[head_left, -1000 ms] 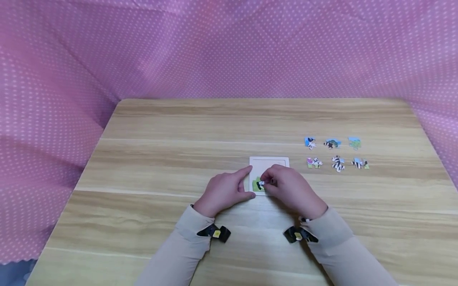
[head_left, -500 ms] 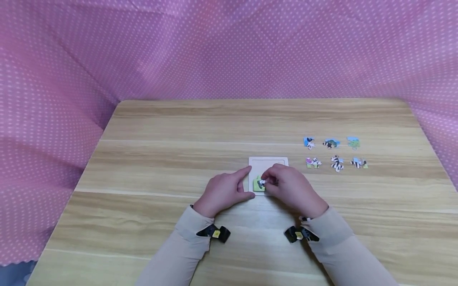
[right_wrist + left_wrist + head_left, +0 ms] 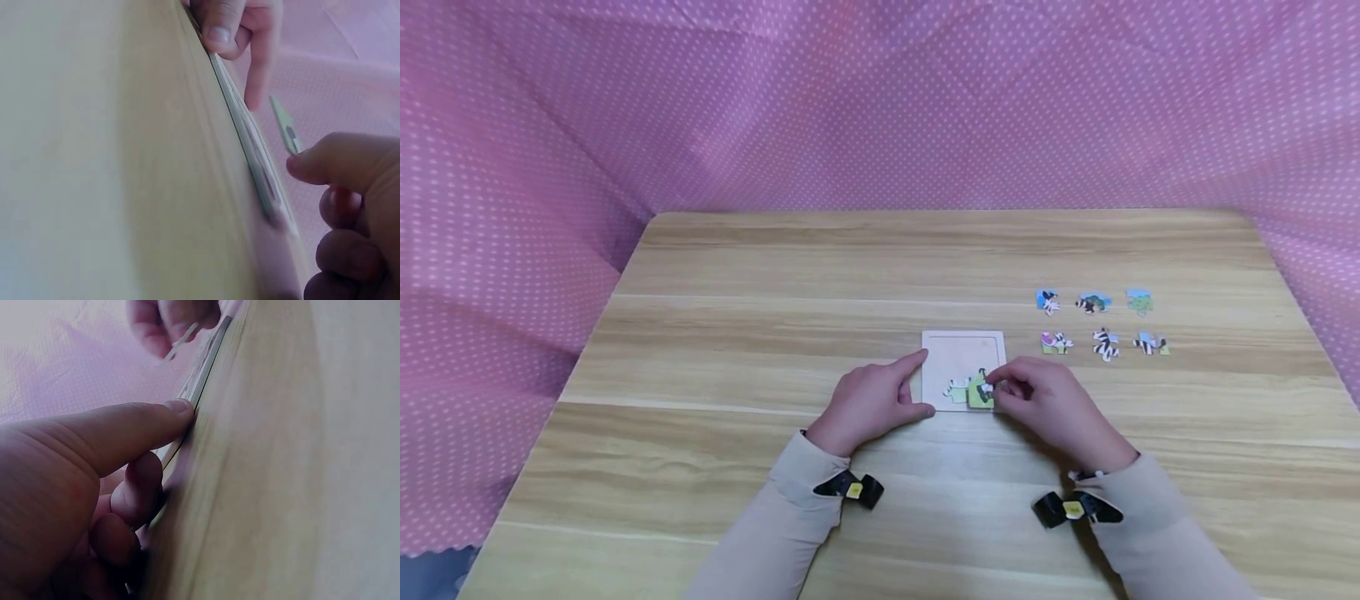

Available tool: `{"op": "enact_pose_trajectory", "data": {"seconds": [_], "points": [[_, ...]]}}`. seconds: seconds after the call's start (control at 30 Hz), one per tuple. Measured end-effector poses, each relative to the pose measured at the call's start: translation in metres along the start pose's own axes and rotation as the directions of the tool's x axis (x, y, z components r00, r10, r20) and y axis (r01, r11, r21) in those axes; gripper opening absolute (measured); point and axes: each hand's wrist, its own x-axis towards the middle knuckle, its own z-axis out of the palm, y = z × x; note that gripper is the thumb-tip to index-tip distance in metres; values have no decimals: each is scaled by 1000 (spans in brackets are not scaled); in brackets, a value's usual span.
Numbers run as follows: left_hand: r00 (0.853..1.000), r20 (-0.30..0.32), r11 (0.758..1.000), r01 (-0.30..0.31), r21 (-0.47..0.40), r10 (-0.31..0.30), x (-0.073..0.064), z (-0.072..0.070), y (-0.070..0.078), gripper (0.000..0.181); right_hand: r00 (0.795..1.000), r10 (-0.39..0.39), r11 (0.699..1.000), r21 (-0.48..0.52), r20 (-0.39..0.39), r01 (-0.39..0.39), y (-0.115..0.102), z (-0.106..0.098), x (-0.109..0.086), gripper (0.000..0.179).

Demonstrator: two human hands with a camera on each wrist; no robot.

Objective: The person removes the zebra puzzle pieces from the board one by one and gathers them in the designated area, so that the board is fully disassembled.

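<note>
The puzzle tray (image 3: 958, 350), a pale square frame, lies flat on the table. My left hand (image 3: 872, 400) rests at its left side, index finger on the left edge and thumb at the near left corner. Between thumb and finger my right hand (image 3: 1052, 404) pinches a green puzzle piece (image 3: 979, 393) with a black-and-white picture, above the tray's near right part. The right wrist view shows this piece (image 3: 284, 125) tilted and clear of the tray (image 3: 247, 140). Another green-and-white puzzle piece (image 3: 957, 391) lies in the tray, partly overlapped by the held one.
Several loose puzzle pieces lie in two rows to the right of the tray, among them a zebra-striped piece (image 3: 1105, 343) and a blue-and-green piece (image 3: 1138, 301). A pink dotted cloth (image 3: 880, 108) hangs behind the wooden table (image 3: 737, 275).
My right hand has carried the green piece from the tray's near left corner to the right, uncovering the other piece. My left hand stays in place.
</note>
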Motion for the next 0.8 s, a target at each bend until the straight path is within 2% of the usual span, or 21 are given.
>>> {"op": "enact_pose_trajectory", "data": {"seconds": [0.3,0.57,0.8], "points": [[1000,0,1000,9,-12,-9,-2,-1,1,79,1000,-1,999,-46,-7,1,20,-15,-13,15],[1000,-5,1000,4,-8,-4,-3,1,1,79,994,101,994,-48,34,-99,41,-40,-17,15],[1000,-12,1000,4,-13,-4,-4,1,2,78,977,198,980,-46,75,-195,58,-60,-22,16]]}}
